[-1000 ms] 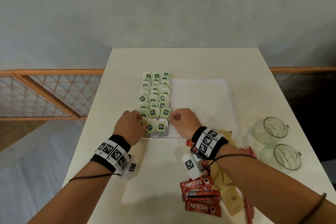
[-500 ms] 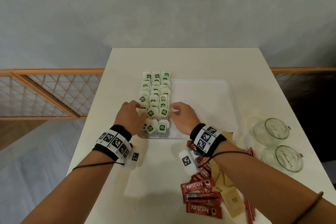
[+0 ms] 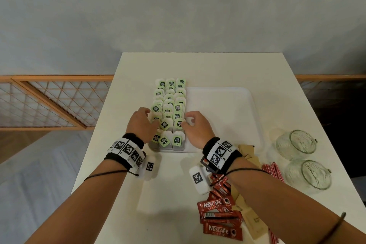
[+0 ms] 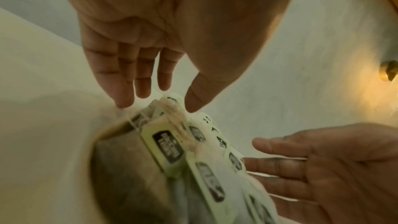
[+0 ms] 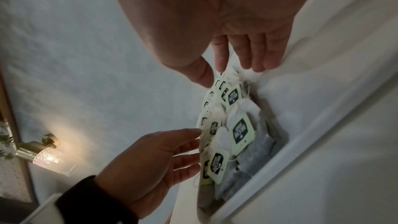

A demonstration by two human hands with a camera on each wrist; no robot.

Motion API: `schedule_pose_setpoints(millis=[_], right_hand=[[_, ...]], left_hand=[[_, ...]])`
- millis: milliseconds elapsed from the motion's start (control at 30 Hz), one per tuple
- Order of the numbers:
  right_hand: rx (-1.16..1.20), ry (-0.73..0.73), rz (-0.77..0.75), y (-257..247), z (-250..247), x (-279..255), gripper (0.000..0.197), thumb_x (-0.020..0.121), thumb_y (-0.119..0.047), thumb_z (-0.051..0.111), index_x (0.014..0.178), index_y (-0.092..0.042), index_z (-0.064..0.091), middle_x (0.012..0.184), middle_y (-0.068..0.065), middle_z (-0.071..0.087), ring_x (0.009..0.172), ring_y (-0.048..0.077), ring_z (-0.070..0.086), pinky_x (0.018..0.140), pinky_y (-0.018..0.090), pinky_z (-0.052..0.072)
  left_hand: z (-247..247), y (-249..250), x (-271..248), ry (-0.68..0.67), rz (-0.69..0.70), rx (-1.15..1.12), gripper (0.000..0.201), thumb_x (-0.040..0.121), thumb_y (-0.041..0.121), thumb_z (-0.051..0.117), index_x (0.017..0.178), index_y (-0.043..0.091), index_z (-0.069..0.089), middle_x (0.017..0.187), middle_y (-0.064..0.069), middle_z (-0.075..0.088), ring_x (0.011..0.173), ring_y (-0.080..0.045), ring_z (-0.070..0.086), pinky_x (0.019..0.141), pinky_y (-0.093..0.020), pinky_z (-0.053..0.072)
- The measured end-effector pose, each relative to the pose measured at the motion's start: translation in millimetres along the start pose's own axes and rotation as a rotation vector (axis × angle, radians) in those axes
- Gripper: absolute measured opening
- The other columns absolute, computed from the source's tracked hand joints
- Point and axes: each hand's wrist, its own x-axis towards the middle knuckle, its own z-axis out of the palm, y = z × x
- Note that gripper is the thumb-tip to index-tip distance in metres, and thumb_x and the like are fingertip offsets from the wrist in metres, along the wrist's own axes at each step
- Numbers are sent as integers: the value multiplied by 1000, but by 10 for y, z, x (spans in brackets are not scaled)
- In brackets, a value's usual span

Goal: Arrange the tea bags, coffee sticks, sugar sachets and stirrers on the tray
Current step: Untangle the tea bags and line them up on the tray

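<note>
Tea bags (image 3: 170, 101) with green tags lie in three rows on the left part of the white tray (image 3: 221, 109). My left hand (image 3: 141, 123) touches the left side of the rows, and my right hand (image 3: 195, 127) touches the right side. The left wrist view shows the left hand (image 4: 155, 101) with straight fingers, tips at the tea bags (image 4: 168, 147). The right wrist view shows the right hand (image 5: 228, 72) the same way, fingertips on the tea bags (image 5: 241, 130). Red coffee sticks (image 3: 219, 218), brown sugar sachets (image 3: 253, 222) and red stirrers (image 3: 272, 170) lie on the table under my right forearm.
Two glass cups (image 3: 297, 142) (image 3: 311, 174) stand at the table's right edge. The right part of the tray is bare. The white table (image 3: 198, 65) ends near a grey wall, and a wooden lattice rail (image 3: 55, 101) runs on the left.
Both hands have slid away from me along the tea bag rows, from the near end of the tray towards the middle. The near tea bags now show behind the hands.
</note>
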Motion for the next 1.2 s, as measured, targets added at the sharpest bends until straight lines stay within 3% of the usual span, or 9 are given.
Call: schedule_pose_setpoints(millis=[167, 267, 333, 567, 633, 733, 933, 1067, 1200], right_hand=[[65, -43, -12, -106, 68, -1, 50, 101, -27, 51, 148, -18, 36, 133, -9, 49, 118, 12, 50, 94, 28, 41], [79, -66, -21, -116, 185, 15, 58, 97, -34, 51, 151, -21, 34, 146, -5, 50, 131, 19, 52, 108, 37, 44], [79, -97, -21, -157, 183, -10, 57, 102, -29, 49, 154, -18, 29, 144, -8, 45, 130, 13, 48, 103, 24, 37], [76, -84, -53, -132, 110, 67, 58, 104, -25, 51, 156, -16, 26, 158, 1, 39, 136, 14, 43, 98, 18, 29], [79, -68, -71, -143, 43, 110, 52, 105, -23, 50, 152, -14, 32, 153, 3, 44, 123, 9, 45, 93, 17, 30], [76, -49, -69, -156, 13, 199, 51, 104, -22, 50, 151, -11, 33, 150, 4, 46, 125, 11, 45, 92, 19, 31], [56, -82, -84, -184, 114, 249, 57, 104, -22, 50, 156, -15, 28, 150, 1, 47, 138, 18, 44, 97, 19, 31], [32, -100, -81, -167, 125, 286, 62, 104, -26, 51, 158, -16, 23, 154, -2, 42, 140, 16, 41, 100, 18, 28], [64, -54, -90, -151, 86, 411, 38, 99, -26, 56, 136, -21, 49, 127, -11, 60, 117, 11, 59, 102, 31, 47]], left_hand=[[-17, 81, 65, -43, -46, -236, 66, 93, 33, 63, 149, 8, 38, 145, -6, 54, 121, -23, 59, 102, -42, 49], [16, 125, 107, -51, -28, -238, 31, 87, 31, 62, 113, 13, 59, 128, -11, 65, 103, -29, 63, 84, -37, 50], [44, 99, 148, -49, -13, -211, 14, 86, 28, 62, 82, 24, 49, 112, -15, 67, 83, -28, 57, 72, -32, 42], [-1, 132, 158, -42, 19, -247, 25, 91, 19, 64, 114, 14, 56, 110, 5, 55, 100, -22, 55, 92, -39, 47], [19, 112, 205, -21, 25, -245, 12, 92, 18, 64, 97, 23, 55, 96, 10, 49, 97, -20, 49, 95, -41, 45], [22, 148, 234, 1, 32, -213, 42, 93, 17, 62, 74, 38, 31, 79, 20, 37, 93, -19, 45, 88, -35, 41], [49, 132, 243, -21, 56, -250, 18, 92, 17, 63, 109, 11, 62, 99, 7, 57, 97, -21, 55, 96, -38, 48], [71, 103, 264, 3, 81, -251, 20, 91, 17, 63, 85, 31, 51, 85, 15, 53, 93, -18, 52, 94, -40, 48], [53, 108, 302, 13, 75, -274, 23, 90, 19, 62, 80, 31, 45, 82, 18, 53, 91, -19, 56, 92, -39, 49]])
